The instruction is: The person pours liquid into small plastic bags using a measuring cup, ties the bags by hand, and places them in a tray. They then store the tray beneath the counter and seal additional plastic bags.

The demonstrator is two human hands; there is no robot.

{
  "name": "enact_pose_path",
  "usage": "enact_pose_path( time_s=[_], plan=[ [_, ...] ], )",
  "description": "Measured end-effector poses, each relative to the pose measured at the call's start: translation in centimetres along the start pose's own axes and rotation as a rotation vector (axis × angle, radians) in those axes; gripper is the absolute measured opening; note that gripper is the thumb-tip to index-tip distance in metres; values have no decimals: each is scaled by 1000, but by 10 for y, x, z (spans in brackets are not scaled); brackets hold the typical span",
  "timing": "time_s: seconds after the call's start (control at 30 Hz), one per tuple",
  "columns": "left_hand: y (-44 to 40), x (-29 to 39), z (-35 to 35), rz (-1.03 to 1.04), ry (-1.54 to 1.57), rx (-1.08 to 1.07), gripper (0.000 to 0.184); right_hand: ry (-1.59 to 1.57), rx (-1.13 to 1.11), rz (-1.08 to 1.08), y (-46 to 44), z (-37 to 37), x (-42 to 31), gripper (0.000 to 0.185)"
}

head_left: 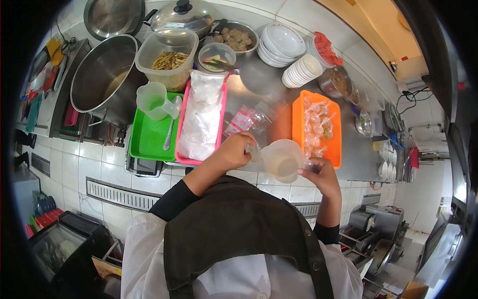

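My right hand (322,177) is closed round the handle of a translucent plastic measuring jug (283,158), which has pale cloudy liquid in it. The jug is tilted, with its rim towards my left hand. In my left hand (238,151) the fingers are pinched on a small clear plastic bag (255,152), right beside the jug's lip. Its contents are hard to make out. Beyond the hands, a pink-printed plastic packet (241,119) lies on the steel counter (271,107). An orange tray (297,127) to the right holds several small tied clear bags (314,127).
On the left are a green tray (142,142) with another jug (153,101) and a spoon (169,132), a pink tray (223,107) of white plastic bags, and a large steel pot (102,74). Stacked bowls (281,42) and cups (302,71) stand at the back.
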State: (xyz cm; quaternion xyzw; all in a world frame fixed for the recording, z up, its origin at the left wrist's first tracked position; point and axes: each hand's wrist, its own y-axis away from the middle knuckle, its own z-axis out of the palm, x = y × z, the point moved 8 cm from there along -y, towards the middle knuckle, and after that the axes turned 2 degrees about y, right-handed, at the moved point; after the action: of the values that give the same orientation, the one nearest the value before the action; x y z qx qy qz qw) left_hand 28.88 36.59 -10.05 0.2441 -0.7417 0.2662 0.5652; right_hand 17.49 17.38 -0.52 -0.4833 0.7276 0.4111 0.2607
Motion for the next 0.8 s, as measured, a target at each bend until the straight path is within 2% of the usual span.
enact_pose_path(
  time_s=[0.1,0.2,0.23,0.3,0.37,0.43,0.5,0.53,0.57,0.6,0.63,0.7,0.73,0.77,0.8],
  plan=[
    [1,-6,-7,-30,27,36,31,-271,49,-58,-1,-13,8,15],
    [2,-6,-15,-31,41,69,30,-500,33,-184,-6,-19,-22,19],
    [1,-9,-16,-40,37,56,32,-551,-16,-209,-8,-18,-33,27],
    [-1,-19,-15,-60,26,35,36,-486,-199,-292,-16,-2,-75,29],
    [-5,-21,-13,76,33,126,37,-427,-315,-313,-26,21,-107,31],
    [-3,9,-28,256,407,255,48,-375,-374,-280,-42,59,-131,31],
    [21,53,-53,556,-10,476,41,-345,-480,-351,-60,110,-156,32],
    [9,5,-29,209,-99,331,39,-326,-529,-385,-67,135,-170,32],
    [9,-19,-17,57,-113,290,38,-381,-625,-240,-69,162,-180,32],
    [12,-43,-4,-94,-135,242,37,-355,-705,-235,-75,188,-185,32],
    [16,-36,-7,-45,-105,297,38,-323,-784,-233,-88,219,-181,31],
    [13,-49,16,51,-107,243,40,-256,-866,-239,-109,277,-182,29],
    [13,-40,17,-92,-39,103,49,-224,-873,-249,-116,303,-180,27],
    [15,-47,22,60,-40,342,60,-189,-905,-284,-130,332,-168,28],
    [18,-43,22,-2,-25,273,59,-182,-950,-248,-135,351,-165,31]
  ],
)
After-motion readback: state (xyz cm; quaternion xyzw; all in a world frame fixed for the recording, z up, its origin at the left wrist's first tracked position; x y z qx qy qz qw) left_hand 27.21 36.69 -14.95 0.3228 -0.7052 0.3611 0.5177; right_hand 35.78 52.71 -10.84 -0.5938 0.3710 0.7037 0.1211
